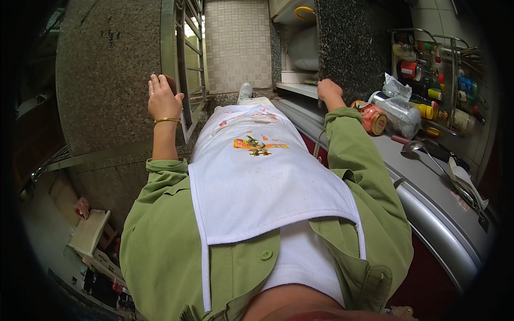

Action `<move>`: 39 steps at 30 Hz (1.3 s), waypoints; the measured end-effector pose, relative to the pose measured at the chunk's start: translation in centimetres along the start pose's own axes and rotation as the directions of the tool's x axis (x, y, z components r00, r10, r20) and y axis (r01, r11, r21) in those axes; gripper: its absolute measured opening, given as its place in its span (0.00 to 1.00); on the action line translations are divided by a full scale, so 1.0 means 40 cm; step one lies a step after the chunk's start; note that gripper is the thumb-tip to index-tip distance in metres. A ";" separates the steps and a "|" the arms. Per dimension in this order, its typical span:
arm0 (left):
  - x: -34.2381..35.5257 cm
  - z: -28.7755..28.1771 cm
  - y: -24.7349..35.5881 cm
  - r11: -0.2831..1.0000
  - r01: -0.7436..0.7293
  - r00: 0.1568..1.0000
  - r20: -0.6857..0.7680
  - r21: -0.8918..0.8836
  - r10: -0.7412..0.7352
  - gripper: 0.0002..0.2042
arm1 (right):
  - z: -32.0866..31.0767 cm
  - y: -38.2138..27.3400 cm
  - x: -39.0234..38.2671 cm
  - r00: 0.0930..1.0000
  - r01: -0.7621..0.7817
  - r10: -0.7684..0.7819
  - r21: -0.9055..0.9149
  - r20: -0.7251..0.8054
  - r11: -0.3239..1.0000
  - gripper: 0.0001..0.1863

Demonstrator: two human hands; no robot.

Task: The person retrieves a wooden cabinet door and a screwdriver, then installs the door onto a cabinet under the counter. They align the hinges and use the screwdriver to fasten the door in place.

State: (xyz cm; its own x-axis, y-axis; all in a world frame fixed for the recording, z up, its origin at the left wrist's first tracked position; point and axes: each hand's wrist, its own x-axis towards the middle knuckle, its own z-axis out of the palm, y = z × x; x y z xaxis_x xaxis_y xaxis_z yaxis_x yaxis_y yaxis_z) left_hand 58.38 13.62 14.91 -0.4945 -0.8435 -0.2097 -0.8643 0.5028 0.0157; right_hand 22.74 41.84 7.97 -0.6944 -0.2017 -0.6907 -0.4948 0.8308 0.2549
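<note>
My left hand (pixel 164 100), with a ring and a gold-coloured bangle, lies with fingers stretched out along the edge of a speckled stone top (pixel 107 80). A small dark reddish-brown piece (pixel 171 84) shows beside its fingers; what it is I cannot tell. Next to this hand stands a metal frame with bars (pixel 194 53). On the other side my right hand (pixel 330 92) is closed at the edge of a dark speckled countertop (pixel 353 48). Its fingertips are hidden, and what they grip cannot be made out. Beside it is an open compartment with a white shelf (pixel 297 90).
Inside the compartment sits a large pale rounded object (pixel 304 48). At right are a red-labelled jar (pixel 373 119), a clear plastic bag (pixel 401 115), a rack of bottles (pixel 428 75) and a ladle (pixel 415 147). Pale tiled floor (pixel 237 43) lies ahead, with my shoe (pixel 245 91) on it.
</note>
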 end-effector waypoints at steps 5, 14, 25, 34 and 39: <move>0.003 0.002 -0.001 1.000 0.001 1.000 -0.001 -0.011 -0.001 0.39 | -0.002 0.001 0.001 1.000 0.007 -0.006 -0.032 0.023 0.999 0.15; 0.001 0.008 -0.005 1.000 -0.016 1.000 -0.023 -0.012 0.016 0.38 | 0.004 -0.004 0.012 0.999 -0.045 0.045 0.007 0.013 0.999 0.15; 0.002 0.005 -0.005 1.000 -0.014 1.000 -0.009 -0.007 0.014 0.39 | 0.014 0.002 0.023 0.999 -0.046 0.046 0.027 0.012 0.999 0.17; 0.004 0.002 -0.006 1.000 -0.024 0.999 -0.023 -0.009 0.024 0.38 | 0.015 0.004 0.020 1.000 -0.016 0.016 -0.002 0.016 1.000 0.15; -0.004 -0.002 -0.019 0.995 -0.094 0.994 -0.056 -0.033 0.092 0.39 | 0.008 0.024 0.031 0.996 0.074 -0.069 -0.081 0.053 0.994 0.14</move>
State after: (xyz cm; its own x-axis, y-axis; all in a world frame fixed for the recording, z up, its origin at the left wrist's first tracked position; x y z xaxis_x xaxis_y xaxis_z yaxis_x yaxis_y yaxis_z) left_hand 59.11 13.37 14.99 -0.5761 -0.8031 -0.1522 -0.8167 0.5730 0.0678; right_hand 21.60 42.56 7.14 -0.6296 -0.2310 -0.7417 -0.5855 0.7687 0.2576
